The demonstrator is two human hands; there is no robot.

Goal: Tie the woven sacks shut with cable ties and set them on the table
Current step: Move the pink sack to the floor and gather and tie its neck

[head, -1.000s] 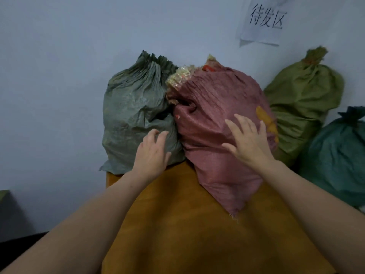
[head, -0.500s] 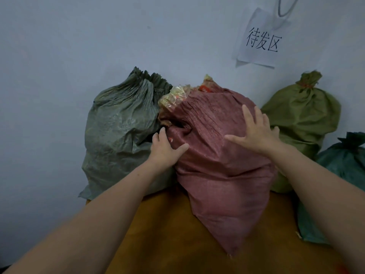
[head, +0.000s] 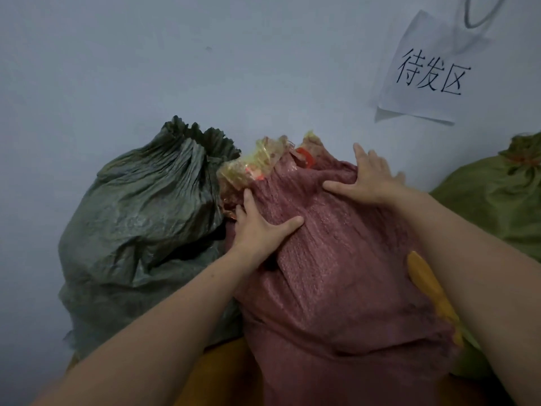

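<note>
A full dull-red woven sack (head: 336, 288) leans against the wall on the orange table (head: 222, 373). Its gathered mouth (head: 263, 165) at the top shows crumpled clear plastic and a bit of red. My left hand (head: 260, 230) presses flat on the sack's upper left side, fingers straight and thumb spread. My right hand (head: 371, 180) lies spread on the sack's upper right shoulder near the mouth. A grey-green sack (head: 146, 224) with a bunched top stands touching the red sack on its left. No cable tie can be made out.
An olive-green sack (head: 497, 200) tied at its neck stands at the right against the wall. A paper sign (head: 430, 71) with handwritten characters hangs on the pale wall above it. The table's left edge drops off below the grey-green sack.
Both hands have slid up the red sack toward its mouth. The view has come closer and tilted, so the sacks fill more of the frame and the dark teal sack has left it.
</note>
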